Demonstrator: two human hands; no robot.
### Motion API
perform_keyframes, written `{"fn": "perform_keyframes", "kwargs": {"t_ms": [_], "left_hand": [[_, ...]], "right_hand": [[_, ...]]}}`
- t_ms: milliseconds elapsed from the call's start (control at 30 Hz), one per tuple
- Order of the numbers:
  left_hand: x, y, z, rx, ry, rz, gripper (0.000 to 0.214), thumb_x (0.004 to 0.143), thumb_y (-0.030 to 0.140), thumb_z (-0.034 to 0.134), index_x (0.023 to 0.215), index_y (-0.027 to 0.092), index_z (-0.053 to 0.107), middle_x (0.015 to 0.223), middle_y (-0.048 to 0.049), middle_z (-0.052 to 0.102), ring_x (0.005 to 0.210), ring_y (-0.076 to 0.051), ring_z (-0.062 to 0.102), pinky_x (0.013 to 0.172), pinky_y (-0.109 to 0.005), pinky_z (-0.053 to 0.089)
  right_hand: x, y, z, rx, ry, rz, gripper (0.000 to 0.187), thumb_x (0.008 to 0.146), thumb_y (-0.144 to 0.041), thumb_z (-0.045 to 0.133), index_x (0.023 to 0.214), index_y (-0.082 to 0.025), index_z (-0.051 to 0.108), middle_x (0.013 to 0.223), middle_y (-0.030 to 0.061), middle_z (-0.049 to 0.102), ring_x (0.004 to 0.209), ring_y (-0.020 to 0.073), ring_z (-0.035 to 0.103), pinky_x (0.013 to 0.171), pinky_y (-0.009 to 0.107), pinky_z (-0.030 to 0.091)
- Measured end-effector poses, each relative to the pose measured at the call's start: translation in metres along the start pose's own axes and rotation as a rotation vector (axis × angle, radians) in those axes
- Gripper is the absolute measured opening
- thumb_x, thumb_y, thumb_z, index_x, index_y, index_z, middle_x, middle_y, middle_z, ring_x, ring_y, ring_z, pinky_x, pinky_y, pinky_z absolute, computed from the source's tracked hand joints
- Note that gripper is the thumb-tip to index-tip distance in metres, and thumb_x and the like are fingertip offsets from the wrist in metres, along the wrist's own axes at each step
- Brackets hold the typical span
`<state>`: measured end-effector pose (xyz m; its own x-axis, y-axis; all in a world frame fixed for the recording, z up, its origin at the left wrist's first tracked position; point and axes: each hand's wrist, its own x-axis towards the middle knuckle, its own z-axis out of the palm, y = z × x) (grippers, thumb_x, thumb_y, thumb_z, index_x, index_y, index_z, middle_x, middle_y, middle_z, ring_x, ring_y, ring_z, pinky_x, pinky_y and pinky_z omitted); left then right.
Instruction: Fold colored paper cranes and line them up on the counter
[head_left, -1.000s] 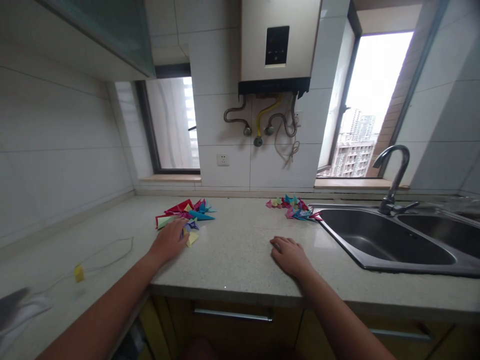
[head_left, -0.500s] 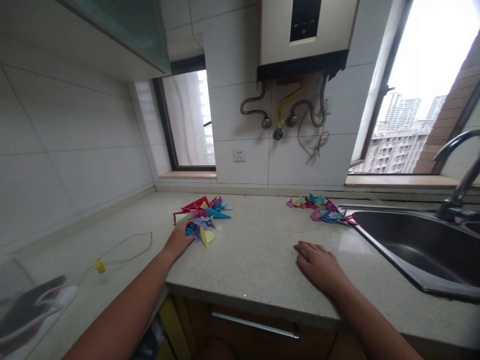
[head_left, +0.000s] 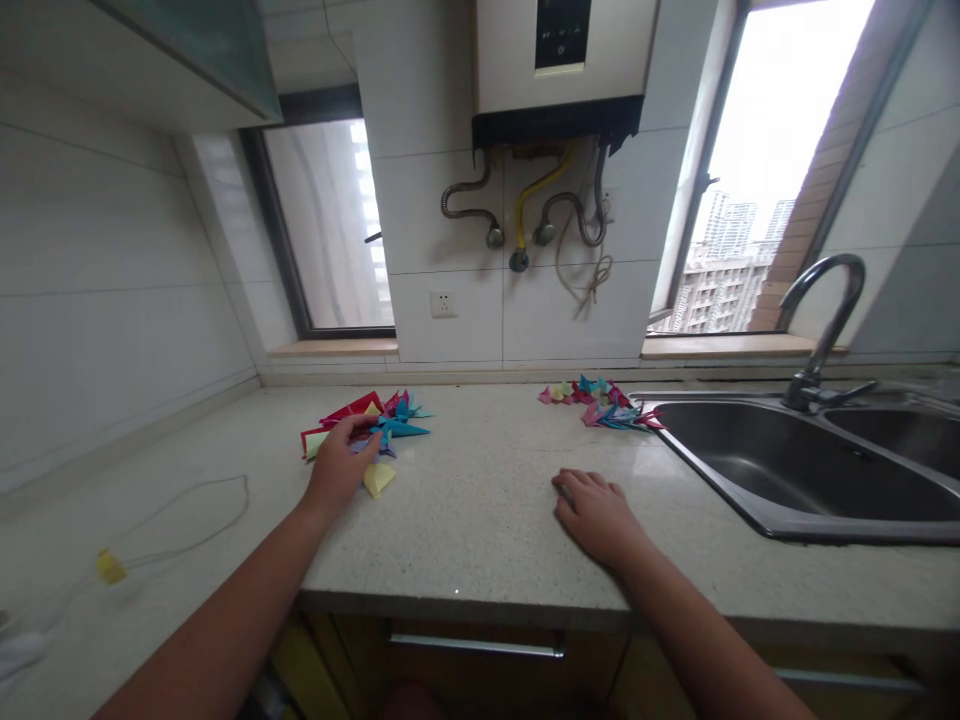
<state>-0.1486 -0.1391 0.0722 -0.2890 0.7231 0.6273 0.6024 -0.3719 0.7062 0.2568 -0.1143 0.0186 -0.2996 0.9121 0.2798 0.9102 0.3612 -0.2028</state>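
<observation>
A pile of folded paper pieces [head_left: 356, 408] lies on the worktop [head_left: 480, 510], right at the left hand [head_left: 339, 468], whose fingers reach over its near side. A blue piece [head_left: 405, 429] pokes out just past the fingertips, to their right; the thumb and fingers are bent toward each other there, but whether they grip any paper cannot be told. Part of a purple piece [head_left: 387, 446] shows beside the thumb, and a yellow piece [head_left: 379, 480] lies to the right of the hand, nearer the worktop's front edge. Red paper spreads behind the knuckles.

Well apart to the right, the right hand [head_left: 598, 515] rests palm down on the worktop, fingers loosely curled, holding nothing. Beyond it, near the back wall, sits a second cluster of folded paper [head_left: 600, 402], its right end at the rim of the sink [head_left: 739, 515]. Far left, a thin cord [head_left: 191, 549] with a yellow tag [head_left: 110, 567] trails across the worktop.
</observation>
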Motion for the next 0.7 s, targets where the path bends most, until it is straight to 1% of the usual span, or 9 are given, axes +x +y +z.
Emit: {"fn": "perform_keyframes", "kwargs": {"t_ms": [33, 100, 200, 300, 400, 500, 533, 633, 700], "left_hand": [[-0.001, 0.014, 0.012, -0.059, -0.03, 0.008, 0.035, 0.081, 0.037, 0.066, 0.11, 0.017, 0.064, 0.11, -0.0085, 0.069, 0.096, -0.021, 0.066, 0.093, -0.039, 0.053], [-0.004, 0.038, 0.038, -0.172, -0.136, 0.016, 0.032, 0.082, 0.033, 0.065, 0.109, 0.016, 0.064, 0.111, -0.009, 0.068, 0.097, -0.021, 0.066, 0.093, -0.04, 0.053], [-0.012, 0.063, 0.081, -0.272, -0.312, 0.044, 0.031, 0.082, 0.023, 0.061, 0.113, 0.016, 0.063, 0.113, -0.0099, 0.068, 0.101, -0.021, 0.065, 0.097, -0.042, 0.051], [-0.016, 0.075, 0.122, -0.316, -0.448, 0.119, 0.044, 0.076, 0.004, 0.051, 0.118, 0.016, 0.062, 0.119, -0.0104, 0.066, 0.105, -0.019, 0.064, 0.098, -0.04, 0.051], [-0.012, 0.079, 0.153, -0.3, -0.482, 0.197, 0.053, 0.073, -0.002, 0.047, 0.121, 0.017, 0.061, 0.121, -0.0101, 0.064, 0.106, -0.019, 0.064, 0.098, -0.038, 0.051], [0.0, 0.079, 0.174, -0.237, -0.452, 0.274, 0.049, 0.078, -0.001, 0.046, 0.121, 0.017, 0.061, 0.119, -0.0104, 0.064, 0.106, -0.02, 0.063, 0.098, -0.039, 0.051], [0.004, 0.078, 0.178, -0.207, -0.446, 0.316, 0.048, 0.079, -0.001, 0.046, 0.12, 0.017, 0.062, 0.117, -0.0101, 0.064, 0.107, -0.02, 0.062, 0.099, -0.04, 0.05], [0.013, 0.076, 0.187, -0.131, -0.445, 0.443, 0.05, 0.081, -0.002, 0.043, 0.123, 0.019, 0.06, 0.117, -0.0095, 0.064, 0.111, -0.021, 0.059, 0.101, -0.041, 0.047], [0.013, 0.073, 0.191, -0.108, -0.44, 0.487, 0.051, 0.083, -0.001, 0.043, 0.127, 0.019, 0.057, 0.121, -0.0101, 0.062, 0.115, -0.021, 0.057, 0.104, -0.042, 0.045]], "right_hand": [[0.0, 0.0, 0.0, 0.02, -0.001, 0.0, 0.035, 0.088, -0.028, 0.044, 0.116, -0.024, 0.064, 0.127, 0.0112, 0.062, 0.118, 0.0313, 0.051, 0.097, 0.048, 0.033], [0.0, 0.001, -0.001, 0.099, -0.001, -0.009, 0.031, 0.086, -0.026, 0.047, 0.111, -0.023, 0.065, 0.121, 0.0101, 0.065, 0.115, 0.0307, 0.052, 0.096, 0.048, 0.034], [0.004, 0.001, -0.007, 0.338, 0.009, -0.05, 0.028, 0.086, -0.023, 0.049, 0.111, -0.021, 0.062, 0.115, 0.0097, 0.065, 0.11, 0.0264, 0.056, 0.095, 0.044, 0.039], [0.013, -0.006, -0.022, 0.597, 0.006, -0.111, 0.03, 0.088, -0.024, 0.05, 0.117, -0.021, 0.056, 0.118, 0.0096, 0.063, 0.101, 0.0208, 0.06, 0.086, 0.037, 0.047], [0.031, -0.017, -0.038, 0.701, 0.036, -0.19, 0.043, 0.086, -0.026, 0.057, 0.128, -0.023, 0.046, 0.119, 0.0093, 0.06, 0.091, 0.0175, 0.062, 0.077, 0.033, 0.051], [0.057, -0.024, -0.045, 0.674, 0.044, -0.263, 0.054, 0.081, -0.028, 0.066, 0.13, -0.024, 0.043, 0.117, 0.0093, 0.061, 0.084, 0.0166, 0.062, 0.074, 0.033, 0.051], [0.066, -0.024, -0.044, 0.656, 0.04, -0.288, 0.054, 0.08, -0.028, 0.068, 0.129, -0.023, 0.044, 0.115, 0.009, 0.061, 0.082, 0.0162, 0.062, 0.073, 0.033, 0.051], [0.091, -0.022, -0.033, 0.63, 0.068, -0.328, 0.044, 0.08, -0.024, 0.067, 0.121, -0.021, 0.049, 0.103, 0.0058, 0.065, 0.075, 0.0144, 0.061, 0.071, 0.031, 0.049], [0.102, -0.017, -0.022, 0.666, 0.108, -0.323, 0.038, 0.081, -0.021, 0.064, 0.117, -0.021, 0.052, 0.092, 0.0028, 0.066, 0.071, 0.0135, 0.061, 0.069, 0.03, 0.048]]}}
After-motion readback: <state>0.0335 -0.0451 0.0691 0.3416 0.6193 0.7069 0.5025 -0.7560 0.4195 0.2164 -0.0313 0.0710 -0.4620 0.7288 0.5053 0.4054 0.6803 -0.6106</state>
